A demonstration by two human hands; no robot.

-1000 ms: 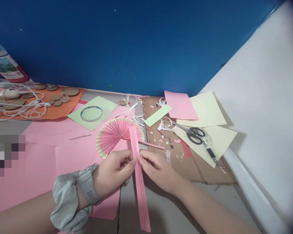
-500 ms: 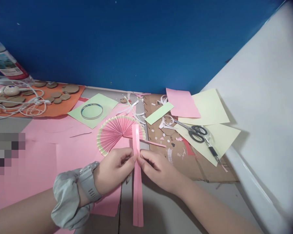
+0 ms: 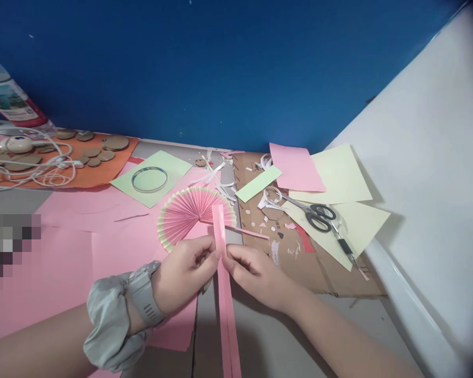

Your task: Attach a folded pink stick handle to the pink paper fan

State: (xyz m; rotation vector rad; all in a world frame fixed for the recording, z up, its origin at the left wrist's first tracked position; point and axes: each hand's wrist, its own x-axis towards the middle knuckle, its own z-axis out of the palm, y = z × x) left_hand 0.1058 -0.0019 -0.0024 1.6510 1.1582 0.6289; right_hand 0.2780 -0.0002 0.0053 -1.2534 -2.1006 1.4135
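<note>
A long folded pink paper strip [image 3: 225, 304] runs from the bottom edge up to the middle of the view. My left hand [image 3: 185, 273], with a grey watch and scrunchie on the wrist, pinches the strip from the left. From the right my right hand [image 3: 254, 273] pinches it at the same height. Just beyond my fingers lies a pleated pink paper fan [image 3: 191, 212] with a pale yellow rim, and a thin pink strip [image 3: 248, 232] lies beside it.
Black-handled scissors [image 3: 319, 215] rest on pale yellow sheets [image 3: 358, 223] and cardboard [image 3: 331, 273] to the right. A tape ring [image 3: 150, 179] sits on a green sheet. Cardboard discs [image 3: 98, 152], white cables [image 3: 35, 168] and a bottle [image 3: 10, 102] are far left. A big white sheet [image 3: 429, 173] rises at right.
Both hands keep pinching the strip at the same spot. The strip's lower end has swung a little left and back, and its top has shifted slightly.
</note>
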